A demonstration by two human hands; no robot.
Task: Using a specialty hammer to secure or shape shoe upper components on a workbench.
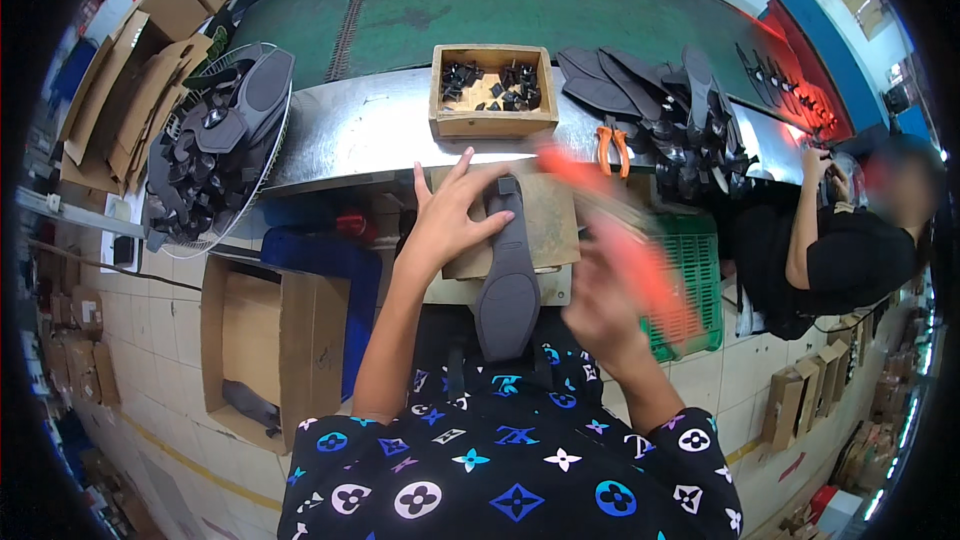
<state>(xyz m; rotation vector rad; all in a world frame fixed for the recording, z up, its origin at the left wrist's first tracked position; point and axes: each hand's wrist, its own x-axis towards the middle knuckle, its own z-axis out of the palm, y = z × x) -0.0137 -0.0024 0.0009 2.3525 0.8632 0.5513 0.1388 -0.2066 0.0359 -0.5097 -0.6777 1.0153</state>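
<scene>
A dark grey shoe sole lies lengthwise over a worn block, its wider end toward my body. A small black piece sits at its narrow far end. My left hand holds that far end with thumb and index finger, its other fingers spread out. My right hand, closed and smeared by motion, grips a hammer with a red-orange handle. The blurred orange far end of the hammer hangs above the block's far right side, to the right of the sole.
Beyond the block stands a wooden box of small black parts. Orange-handled pliers and piled soles lie to its right. Left are a wire basket and a cardboard box; right, a green crate and a seated person.
</scene>
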